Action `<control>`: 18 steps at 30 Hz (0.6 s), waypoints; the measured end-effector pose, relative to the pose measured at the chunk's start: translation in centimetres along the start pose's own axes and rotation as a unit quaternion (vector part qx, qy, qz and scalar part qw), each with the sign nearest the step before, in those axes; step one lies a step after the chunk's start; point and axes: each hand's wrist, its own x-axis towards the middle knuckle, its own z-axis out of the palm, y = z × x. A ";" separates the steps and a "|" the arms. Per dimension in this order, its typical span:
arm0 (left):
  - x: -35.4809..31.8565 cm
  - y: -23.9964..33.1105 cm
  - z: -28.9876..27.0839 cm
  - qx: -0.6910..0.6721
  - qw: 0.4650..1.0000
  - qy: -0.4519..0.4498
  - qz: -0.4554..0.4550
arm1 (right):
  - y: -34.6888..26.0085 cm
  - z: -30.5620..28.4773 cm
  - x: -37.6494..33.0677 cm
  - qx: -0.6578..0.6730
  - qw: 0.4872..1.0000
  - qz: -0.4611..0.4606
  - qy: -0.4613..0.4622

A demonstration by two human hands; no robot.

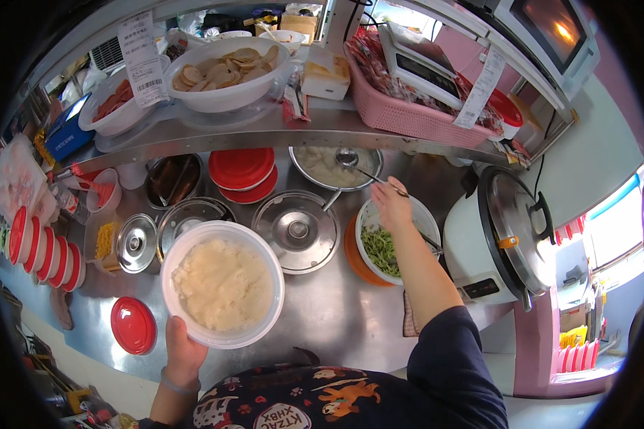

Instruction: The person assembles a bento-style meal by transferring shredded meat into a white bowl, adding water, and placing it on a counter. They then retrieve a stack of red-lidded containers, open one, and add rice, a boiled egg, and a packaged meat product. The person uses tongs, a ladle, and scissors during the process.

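The left hand [182, 350] held the white bowl of mash [222, 284] low centre, level, keeping it from spilling, while the right hand [390, 204] gripped a ladle handle [368, 174] at upper centre.

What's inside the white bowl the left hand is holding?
The white bowl in the left hand holds a pale, lumpy mound, like rice or mash, covering nearly the whole bottom. Anything beneath the mound is hidden.

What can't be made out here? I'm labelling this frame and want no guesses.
Head view:
- Right hand: fingertips blurred; grip on ladle handle unclear.
- Covered pots: metal lids hide contents.
- Left hand: fingers hidden under white bowl.
- Rice cooker: inside out of sight.
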 end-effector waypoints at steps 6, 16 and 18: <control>-4.0 0.3 -2.1 -0.113 0.993 -0.041 -0.019 | 1.4 -5.0 -12.7 0.085 0.987 0.113 -0.079; -8.4 -7.3 -6.7 -0.104 0.972 0.015 -0.208 | 7.7 -14.5 -38.2 -0.180 0.915 0.360 -0.012; -8.1 -8.9 -7.0 -0.100 0.969 0.011 -0.226 | 8.6 -15.3 -40.3 -0.198 0.924 0.327 -0.003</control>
